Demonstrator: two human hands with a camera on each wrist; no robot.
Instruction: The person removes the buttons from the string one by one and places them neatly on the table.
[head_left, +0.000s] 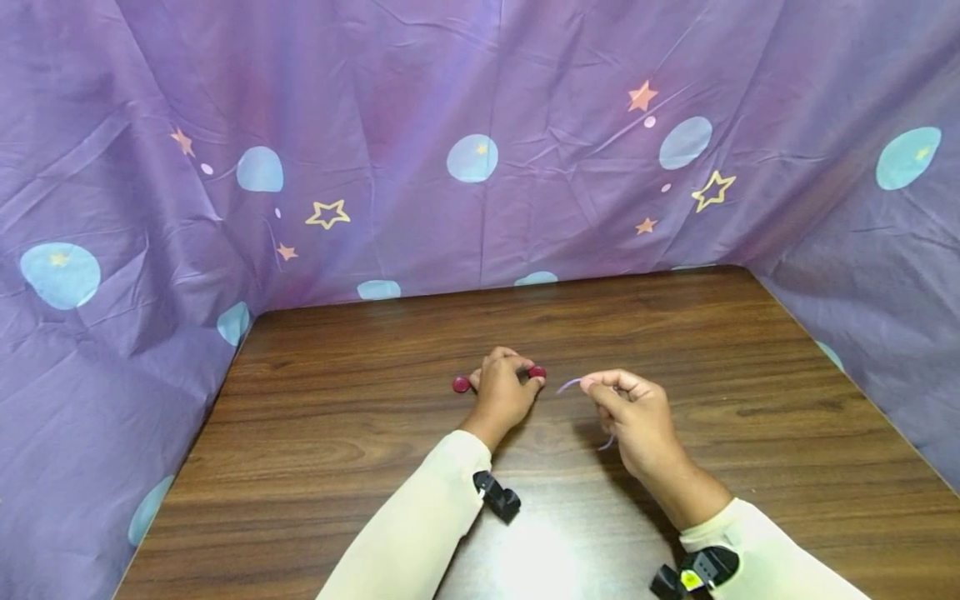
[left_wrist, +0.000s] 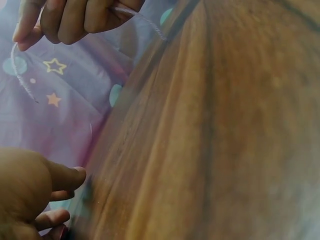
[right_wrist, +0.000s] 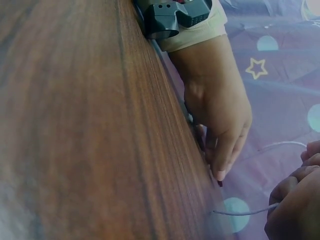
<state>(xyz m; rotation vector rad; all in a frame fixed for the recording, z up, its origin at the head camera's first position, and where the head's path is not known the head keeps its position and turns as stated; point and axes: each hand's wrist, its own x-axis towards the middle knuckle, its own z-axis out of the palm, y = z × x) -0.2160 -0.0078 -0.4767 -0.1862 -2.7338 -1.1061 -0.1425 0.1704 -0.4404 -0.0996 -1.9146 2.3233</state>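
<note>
My left hand (head_left: 504,387) is low over the table, its thumb and forefinger pinching a small dark red disc (head_left: 537,372) at their tips. A second dark red disc (head_left: 461,384) lies on the wood just left of that hand. To the right, my right hand (head_left: 636,410) holds a thin light purple string (head_left: 568,384) between thumb and forefinger. One short end sticks out toward the left hand, and the other string end (right_wrist: 245,212) hangs below the curled fingers. In the left wrist view both string ends show, apart from the left hand (left_wrist: 35,195).
The brown wood-grain table (head_left: 337,433) runs back to a purple curtain (head_left: 390,125) with stars and planets, which also hangs along both sides. A black wrist camera (head_left: 497,497) is strapped on the left sleeve, another (head_left: 693,573) on the right sleeve.
</note>
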